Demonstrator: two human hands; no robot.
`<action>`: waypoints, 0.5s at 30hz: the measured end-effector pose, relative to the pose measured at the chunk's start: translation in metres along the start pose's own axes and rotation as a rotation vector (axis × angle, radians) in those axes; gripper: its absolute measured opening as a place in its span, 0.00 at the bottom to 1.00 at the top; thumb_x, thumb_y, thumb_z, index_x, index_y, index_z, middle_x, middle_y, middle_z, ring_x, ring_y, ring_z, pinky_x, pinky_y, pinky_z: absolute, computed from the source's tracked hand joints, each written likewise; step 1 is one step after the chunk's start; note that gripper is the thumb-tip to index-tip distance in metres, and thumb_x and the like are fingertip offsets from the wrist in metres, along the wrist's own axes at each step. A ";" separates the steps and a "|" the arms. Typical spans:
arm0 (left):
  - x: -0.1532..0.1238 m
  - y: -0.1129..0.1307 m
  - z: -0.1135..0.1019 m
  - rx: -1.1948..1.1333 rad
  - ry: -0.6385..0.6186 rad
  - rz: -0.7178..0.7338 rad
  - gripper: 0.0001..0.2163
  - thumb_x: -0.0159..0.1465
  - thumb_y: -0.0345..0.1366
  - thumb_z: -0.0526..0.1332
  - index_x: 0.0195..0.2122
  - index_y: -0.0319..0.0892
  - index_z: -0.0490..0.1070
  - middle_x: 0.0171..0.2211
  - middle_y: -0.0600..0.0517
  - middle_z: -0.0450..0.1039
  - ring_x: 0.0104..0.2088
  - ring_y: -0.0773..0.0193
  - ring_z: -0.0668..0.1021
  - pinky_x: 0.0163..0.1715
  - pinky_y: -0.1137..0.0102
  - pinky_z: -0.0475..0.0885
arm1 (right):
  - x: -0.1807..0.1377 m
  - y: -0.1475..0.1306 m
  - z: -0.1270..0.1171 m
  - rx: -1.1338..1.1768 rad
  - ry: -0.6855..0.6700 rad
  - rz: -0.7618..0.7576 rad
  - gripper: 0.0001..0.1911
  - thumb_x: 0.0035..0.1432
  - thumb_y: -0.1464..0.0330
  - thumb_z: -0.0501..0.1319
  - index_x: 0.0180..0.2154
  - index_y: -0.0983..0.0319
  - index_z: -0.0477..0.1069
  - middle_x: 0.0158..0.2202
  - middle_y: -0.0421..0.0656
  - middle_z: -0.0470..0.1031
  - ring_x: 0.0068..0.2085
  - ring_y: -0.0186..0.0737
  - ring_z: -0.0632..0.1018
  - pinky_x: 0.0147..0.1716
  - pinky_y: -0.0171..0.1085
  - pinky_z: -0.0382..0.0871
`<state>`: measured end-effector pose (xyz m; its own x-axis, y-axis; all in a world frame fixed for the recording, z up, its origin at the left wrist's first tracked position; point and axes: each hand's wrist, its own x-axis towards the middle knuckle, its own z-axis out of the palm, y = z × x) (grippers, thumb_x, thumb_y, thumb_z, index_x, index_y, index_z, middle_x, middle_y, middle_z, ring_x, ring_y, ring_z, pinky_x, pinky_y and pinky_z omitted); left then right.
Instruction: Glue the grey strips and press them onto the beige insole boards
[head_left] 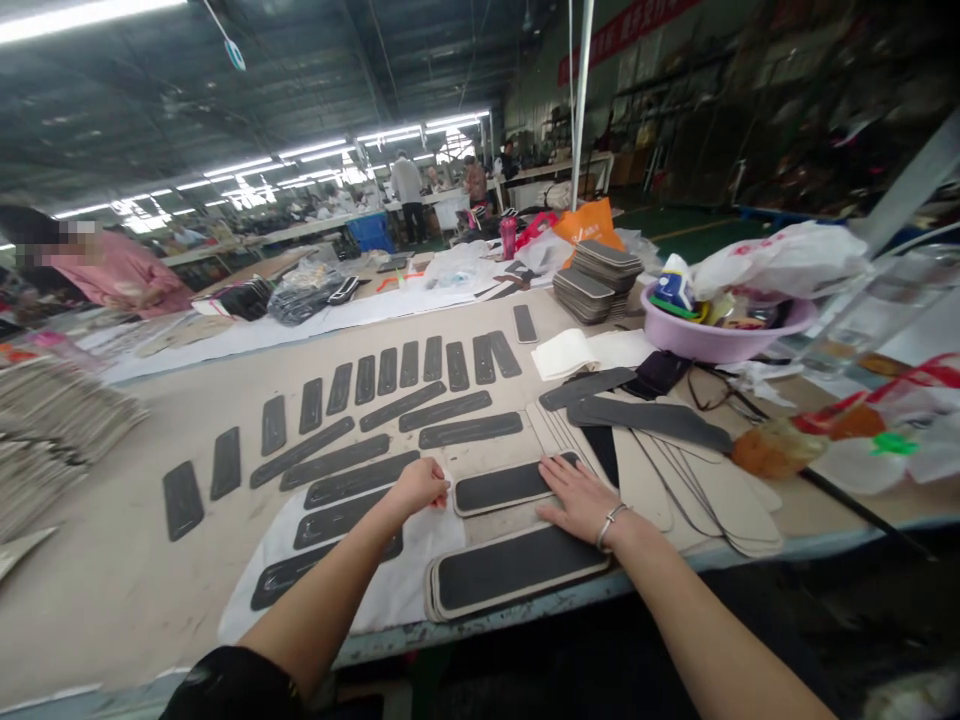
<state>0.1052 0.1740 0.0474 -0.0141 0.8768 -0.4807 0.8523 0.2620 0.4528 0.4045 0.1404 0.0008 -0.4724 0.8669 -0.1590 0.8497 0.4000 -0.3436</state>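
Note:
My right hand point(579, 498), wearing a silver bracelet, lies flat with spread fingers on the right end of a dark panel with a beige rim point(499, 488). Close to that panel's left end, my left hand point(421, 484) is closed in a pinch; what its fingertips hold, if anything, is too small to make out. Nearer the table edge is a stack of similar rimmed panels point(517, 570). Left of my hands, glossy dark strips point(337, 520) lie on a white sheet point(427, 570), partly hidden by my left forearm. More shiny strips point(365, 380) are laid out in rows beyond.
Beige pieces point(652, 480) and dark strips point(660, 420) overlap on the right. Behind them stand stacked panels point(592, 280) and a purple basin point(705, 335) full of items. A layered pile point(52, 430) sits at far left. A person in pink point(127, 270) is across the table.

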 end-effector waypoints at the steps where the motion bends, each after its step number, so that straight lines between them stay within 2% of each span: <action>1: -0.004 -0.001 -0.005 0.015 0.022 0.007 0.08 0.55 0.31 0.56 0.36 0.37 0.69 0.25 0.50 0.77 0.25 0.65 0.78 0.25 0.74 0.71 | 0.000 0.001 0.001 0.002 0.007 -0.003 0.40 0.56 0.47 0.47 0.62 0.64 0.48 0.65 0.44 0.42 0.64 0.48 0.44 0.61 0.50 0.40; 3: -0.014 0.000 -0.009 0.077 0.100 0.075 0.09 0.58 0.33 0.55 0.37 0.38 0.70 0.32 0.47 0.77 0.32 0.62 0.79 0.34 0.71 0.72 | 0.000 0.001 0.001 0.005 0.018 -0.005 0.39 0.56 0.48 0.47 0.62 0.64 0.49 0.65 0.44 0.43 0.64 0.48 0.45 0.61 0.50 0.40; 5: -0.026 0.006 -0.003 0.177 0.181 0.262 0.13 0.62 0.37 0.52 0.43 0.38 0.70 0.44 0.44 0.74 0.45 0.59 0.76 0.46 0.67 0.68 | 0.000 0.001 0.001 0.004 0.031 -0.005 0.39 0.56 0.48 0.47 0.62 0.64 0.50 0.64 0.44 0.44 0.64 0.48 0.46 0.61 0.50 0.41; 6: -0.031 0.011 0.004 0.234 0.193 0.391 0.16 0.63 0.39 0.51 0.47 0.38 0.68 0.51 0.42 0.69 0.52 0.58 0.71 0.52 0.66 0.64 | 0.000 0.001 0.002 0.001 0.037 -0.006 0.39 0.56 0.48 0.47 0.62 0.65 0.50 0.64 0.44 0.44 0.64 0.48 0.46 0.61 0.50 0.41; 8: -0.040 0.023 0.024 0.343 0.135 0.635 0.23 0.65 0.44 0.47 0.57 0.38 0.59 0.61 0.42 0.55 0.61 0.57 0.59 0.58 0.63 0.55 | 0.000 0.001 0.003 -0.011 0.044 -0.006 0.39 0.57 0.48 0.47 0.62 0.65 0.50 0.64 0.45 0.45 0.64 0.48 0.46 0.60 0.51 0.41; 10: -0.044 0.035 0.045 0.419 0.011 0.756 0.28 0.65 0.48 0.44 0.62 0.38 0.50 0.64 0.43 0.43 0.64 0.56 0.49 0.61 0.60 0.49 | 0.000 0.001 0.004 -0.025 0.045 -0.006 0.38 0.57 0.48 0.47 0.62 0.65 0.50 0.64 0.44 0.45 0.64 0.47 0.46 0.61 0.50 0.41; 12: -0.042 0.041 0.058 0.488 -0.084 0.783 0.30 0.65 0.51 0.41 0.63 0.37 0.45 0.65 0.42 0.39 0.64 0.54 0.44 0.61 0.57 0.45 | 0.001 0.002 0.005 -0.036 0.046 -0.005 0.38 0.58 0.49 0.46 0.62 0.66 0.50 0.64 0.44 0.44 0.64 0.47 0.46 0.61 0.50 0.42; 15: -0.036 0.031 0.058 0.581 -0.148 0.775 0.32 0.65 0.53 0.39 0.64 0.38 0.40 0.65 0.43 0.35 0.64 0.54 0.41 0.61 0.55 0.42 | 0.000 0.003 0.005 -0.038 0.048 -0.013 0.38 0.58 0.49 0.46 0.62 0.66 0.50 0.64 0.44 0.44 0.64 0.46 0.46 0.61 0.49 0.42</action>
<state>0.1628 0.1276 0.0352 0.6899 0.6527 -0.3132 0.7234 -0.6389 0.2618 0.4055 0.1396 -0.0050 -0.4724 0.8745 -0.1098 0.8522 0.4214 -0.3101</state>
